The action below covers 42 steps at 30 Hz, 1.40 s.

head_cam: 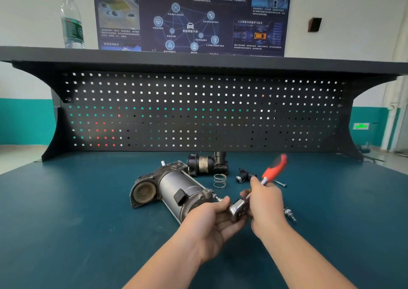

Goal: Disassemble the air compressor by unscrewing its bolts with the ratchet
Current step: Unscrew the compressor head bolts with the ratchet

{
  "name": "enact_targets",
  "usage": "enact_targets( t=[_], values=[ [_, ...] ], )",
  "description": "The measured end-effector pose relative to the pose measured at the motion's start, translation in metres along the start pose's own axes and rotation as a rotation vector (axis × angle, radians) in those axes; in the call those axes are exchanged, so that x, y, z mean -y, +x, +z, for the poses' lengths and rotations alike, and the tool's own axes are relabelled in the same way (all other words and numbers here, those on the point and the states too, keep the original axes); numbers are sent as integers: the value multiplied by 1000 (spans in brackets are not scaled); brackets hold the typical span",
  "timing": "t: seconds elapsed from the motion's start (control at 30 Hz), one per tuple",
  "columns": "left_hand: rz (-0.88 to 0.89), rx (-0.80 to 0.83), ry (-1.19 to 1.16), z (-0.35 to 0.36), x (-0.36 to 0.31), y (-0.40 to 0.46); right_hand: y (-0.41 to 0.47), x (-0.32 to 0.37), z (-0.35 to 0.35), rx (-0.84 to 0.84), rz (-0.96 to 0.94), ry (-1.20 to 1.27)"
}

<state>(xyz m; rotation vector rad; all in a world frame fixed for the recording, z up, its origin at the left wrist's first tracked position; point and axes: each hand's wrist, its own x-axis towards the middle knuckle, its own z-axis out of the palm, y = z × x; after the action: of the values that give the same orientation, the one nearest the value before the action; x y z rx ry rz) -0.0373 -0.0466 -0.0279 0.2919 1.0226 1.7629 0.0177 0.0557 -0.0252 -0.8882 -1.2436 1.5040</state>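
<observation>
Nearest the camera, two bare forearms reach in over the green bench top (66,233), where the left hand (212,224) curls its fingers round the chrome head of the ratchet (239,207) and the right hand (267,202) grips the ratchet's metal shaft just below the blurred red handle. The air compressor (170,191) lies on its side just left of the hands, its near end beside the ratchet head. Farther back lie a black part (205,164), a spring (220,180) and, to the right, loose bolts (290,214).
</observation>
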Motion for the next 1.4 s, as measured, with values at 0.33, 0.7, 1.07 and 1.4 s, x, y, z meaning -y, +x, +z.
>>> enact_targets(
  t=[0.33,0.7,1.07,1.4],
  values=[
    [52,-37,80,-1,3,-2,-21,9,3,107,-670,-250],
    [1,-17,27,0,-1,-3,-22,6,6,75,-665,-340],
    [43,-55,77,-2,2,1,-1,-3,4,-37,-112,17],
    [-3,-52,123,-6,-1,0,-39,2,9,175,-1218,-578]
  ],
)
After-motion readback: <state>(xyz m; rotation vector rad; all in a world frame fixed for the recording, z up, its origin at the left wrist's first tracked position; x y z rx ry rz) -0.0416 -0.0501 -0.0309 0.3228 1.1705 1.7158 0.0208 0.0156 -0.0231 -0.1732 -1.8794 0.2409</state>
